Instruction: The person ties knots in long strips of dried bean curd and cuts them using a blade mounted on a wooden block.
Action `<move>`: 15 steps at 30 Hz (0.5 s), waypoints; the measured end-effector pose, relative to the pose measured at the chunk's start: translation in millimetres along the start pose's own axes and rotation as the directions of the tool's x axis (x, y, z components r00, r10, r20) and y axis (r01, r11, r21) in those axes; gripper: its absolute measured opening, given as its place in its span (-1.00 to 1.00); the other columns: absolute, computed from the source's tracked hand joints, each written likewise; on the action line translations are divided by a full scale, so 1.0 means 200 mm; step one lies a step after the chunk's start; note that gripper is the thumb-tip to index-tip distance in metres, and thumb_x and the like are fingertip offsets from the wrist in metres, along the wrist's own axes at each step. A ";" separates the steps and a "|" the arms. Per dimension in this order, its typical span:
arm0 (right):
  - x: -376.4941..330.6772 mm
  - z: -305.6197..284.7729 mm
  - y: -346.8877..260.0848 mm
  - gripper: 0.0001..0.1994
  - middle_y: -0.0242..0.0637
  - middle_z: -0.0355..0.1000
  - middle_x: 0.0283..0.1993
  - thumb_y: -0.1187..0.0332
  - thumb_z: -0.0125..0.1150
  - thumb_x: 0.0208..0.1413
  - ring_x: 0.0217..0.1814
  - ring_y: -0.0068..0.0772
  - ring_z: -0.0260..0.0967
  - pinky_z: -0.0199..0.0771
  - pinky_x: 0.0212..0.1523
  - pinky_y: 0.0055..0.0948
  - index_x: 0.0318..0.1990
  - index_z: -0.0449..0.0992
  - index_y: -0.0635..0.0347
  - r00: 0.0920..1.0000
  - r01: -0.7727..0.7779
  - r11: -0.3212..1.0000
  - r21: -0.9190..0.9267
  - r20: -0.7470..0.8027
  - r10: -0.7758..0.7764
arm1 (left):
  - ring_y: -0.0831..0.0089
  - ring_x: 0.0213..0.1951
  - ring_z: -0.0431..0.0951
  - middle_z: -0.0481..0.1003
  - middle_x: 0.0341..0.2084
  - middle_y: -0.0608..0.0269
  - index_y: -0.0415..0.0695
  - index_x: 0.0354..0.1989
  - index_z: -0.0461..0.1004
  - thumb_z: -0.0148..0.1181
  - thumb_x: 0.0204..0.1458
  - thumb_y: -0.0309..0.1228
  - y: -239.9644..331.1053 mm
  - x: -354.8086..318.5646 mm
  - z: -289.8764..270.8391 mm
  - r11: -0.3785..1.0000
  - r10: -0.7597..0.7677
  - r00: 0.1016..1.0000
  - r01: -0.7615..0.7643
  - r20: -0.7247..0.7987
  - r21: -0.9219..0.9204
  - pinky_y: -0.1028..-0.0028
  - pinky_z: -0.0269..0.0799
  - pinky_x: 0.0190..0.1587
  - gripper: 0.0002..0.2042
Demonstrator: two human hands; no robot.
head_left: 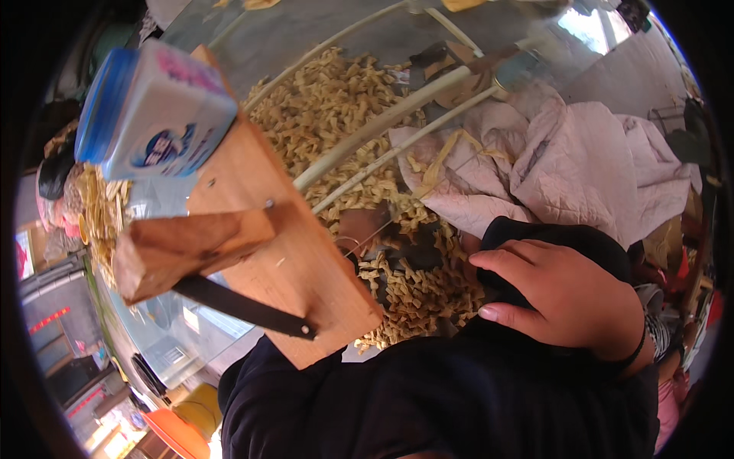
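A broad grey sheet surface (pixel 306 34) fills the upper half of the frame, heaped at centre with a pile of small tan cut pieces (pixel 336 115). A crumpled pale pink cloth (pixel 581 153) lies at right, and long pale peeled sticks (pixel 382 122) cross the pile diagonally.

At left, a reddish wooden plank (pixel 298 260) carries a thick wooden block (pixel 183 249) with a dark flat blade (pixel 245 306) beneath it; it looks stiff and heavy, best gripped by the block.

A white plastic jar with a blue lid (pixel 153 111) stands on its upper end.

The right hand (pixel 566 294), at lower right, rests with fingers curled loosely on dark fabric (pixel 535 237), gripping nothing firmly. The left hand is out of sight.

The tan pieces seem light, dry and loose, easiest scooped.
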State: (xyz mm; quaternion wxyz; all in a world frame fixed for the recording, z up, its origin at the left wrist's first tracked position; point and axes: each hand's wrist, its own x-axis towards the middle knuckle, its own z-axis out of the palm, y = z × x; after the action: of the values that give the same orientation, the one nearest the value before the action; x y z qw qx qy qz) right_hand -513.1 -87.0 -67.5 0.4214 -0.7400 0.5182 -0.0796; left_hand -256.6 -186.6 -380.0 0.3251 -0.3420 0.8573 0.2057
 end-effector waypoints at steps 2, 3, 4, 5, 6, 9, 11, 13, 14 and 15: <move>-0.02 0.00 0.01 -0.55 -0.01 0.43 -0.17 0.16 0.17 0.17 -0.12 0.01 0.42 0.44 -0.06 -0.21 0.04 0.38 0.39 1.000 0.029 0.999 0.014 -0.008 -0.029 | 0.21 -0.25 0.62 0.51 -0.04 0.03 -0.03 0.38 0.14 0.05 0.17 -0.52 -0.07 0.13 0.03 0.978 0.027 0.999 -0.022 -0.023 0.208 0.35 0.56 -0.38 -0.44; -0.03 0.00 0.03 -0.55 -0.01 0.43 -0.18 0.17 0.17 0.17 -0.13 0.02 0.42 0.44 -0.06 -0.21 0.03 0.37 0.39 1.000 0.011 1.000 0.029 -0.026 -0.010 | 0.21 -0.24 0.62 0.52 -0.08 0.03 -0.06 0.36 0.17 0.05 0.17 -0.53 -0.09 0.26 0.06 0.936 0.093 0.995 -0.071 -0.047 0.345 0.35 0.57 -0.38 -0.46; -0.03 -0.01 0.03 -0.56 -0.01 0.42 -0.20 0.17 0.17 0.17 -0.14 0.02 0.42 0.44 -0.07 -0.21 0.02 0.37 0.39 1.000 0.020 0.999 0.038 -0.015 -0.020 | 0.21 -0.23 0.62 0.52 -0.10 0.01 -0.08 0.34 0.20 0.04 0.18 -0.52 -0.11 0.35 0.09 0.928 0.043 0.999 -0.029 -0.029 0.371 0.34 0.57 -0.35 -0.49; -0.03 -0.01 0.02 -0.56 -0.01 0.42 -0.21 0.17 0.18 0.17 -0.15 0.02 0.42 0.44 -0.08 -0.21 0.01 0.37 0.39 0.999 0.037 0.998 0.048 0.006 -0.037 | 0.21 -0.23 0.62 0.52 -0.12 0.00 -0.11 0.32 0.23 0.03 0.19 -0.52 -0.12 0.42 0.13 0.921 -0.017 1.000 0.019 -0.010 0.390 0.33 0.58 -0.32 -0.52; -0.04 -0.01 0.03 -0.57 -0.01 0.42 -0.23 0.17 0.18 0.16 -0.16 0.03 0.42 0.44 -0.09 -0.21 0.00 0.37 0.38 0.999 0.054 0.998 0.026 -0.003 -0.054 | 0.18 -0.15 0.57 0.49 -0.08 0.01 -0.08 0.33 0.22 0.04 0.17 -0.51 -0.13 0.43 0.21 0.955 -0.053 0.998 0.041 0.033 0.293 0.32 0.55 -0.20 -0.50; -0.05 0.00 0.05 -0.57 -0.02 0.41 -0.28 0.17 0.20 0.14 -0.20 0.03 0.43 0.46 -0.13 -0.20 -0.02 0.36 0.38 0.991 0.112 0.993 -0.019 -0.076 -0.113 | 0.13 0.03 0.46 0.41 0.02 0.05 0.03 0.35 0.19 0.07 0.13 -0.47 -0.10 0.30 0.46 0.970 -0.197 0.931 0.141 -0.307 -0.196 0.28 0.47 0.03 -0.44; -0.07 0.01 0.06 -0.57 -0.03 0.40 -0.30 0.17 0.21 0.13 -0.23 0.03 0.43 0.46 -0.16 -0.19 -0.04 0.35 0.38 0.980 0.134 0.991 0.019 -0.149 -0.130 | 0.08 0.06 0.41 0.36 0.07 0.09 0.12 0.35 0.18 0.08 0.11 -0.43 0.00 0.00 0.38 0.998 0.044 0.885 -0.017 -0.464 0.062 0.23 0.43 0.07 -0.42; -0.07 0.01 0.03 -0.56 -0.05 0.40 -0.32 0.14 0.21 0.13 -0.28 -0.03 0.44 0.46 -0.21 -0.22 -0.05 0.37 0.38 0.980 0.175 0.984 0.017 -0.103 -0.173 | 0.06 0.06 0.41 0.36 0.08 0.11 0.17 0.34 0.19 0.09 0.11 -0.40 -0.02 -0.30 0.33 0.897 0.328 0.852 -0.146 -0.407 0.417 0.13 0.39 0.10 -0.43; -0.07 0.01 0.02 -0.56 -0.06 0.40 -0.32 0.13 0.21 0.13 -0.30 -0.04 0.44 0.46 -0.22 -0.23 -0.05 0.37 0.37 0.976 0.203 0.979 0.002 -0.082 -0.202 | 0.04 0.10 0.38 0.34 0.12 0.08 0.18 0.34 0.19 0.08 0.11 -0.40 -0.07 -0.37 0.37 0.906 0.271 0.905 -0.123 -0.330 0.406 0.06 0.37 0.10 -0.43; -0.07 0.01 0.02 -0.55 -0.06 0.40 -0.33 0.13 0.21 0.13 -0.31 -0.06 0.44 0.46 -0.22 -0.23 -0.05 0.37 0.37 0.970 0.235 0.972 -0.015 -0.059 -0.235 | 0.02 0.15 0.34 0.31 0.16 0.05 0.18 0.34 0.19 0.06 0.12 -0.40 -0.13 -0.42 0.42 0.913 0.205 0.946 -0.093 -0.251 0.396 -0.01 0.34 0.10 -0.44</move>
State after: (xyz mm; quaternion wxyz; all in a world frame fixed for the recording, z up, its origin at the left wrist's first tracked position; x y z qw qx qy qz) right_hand -521.5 -75.3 -67.9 0.3902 -0.7949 0.4399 -0.1493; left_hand -155.6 -118.1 -384.6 0.2404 -0.2317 0.9426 0.0088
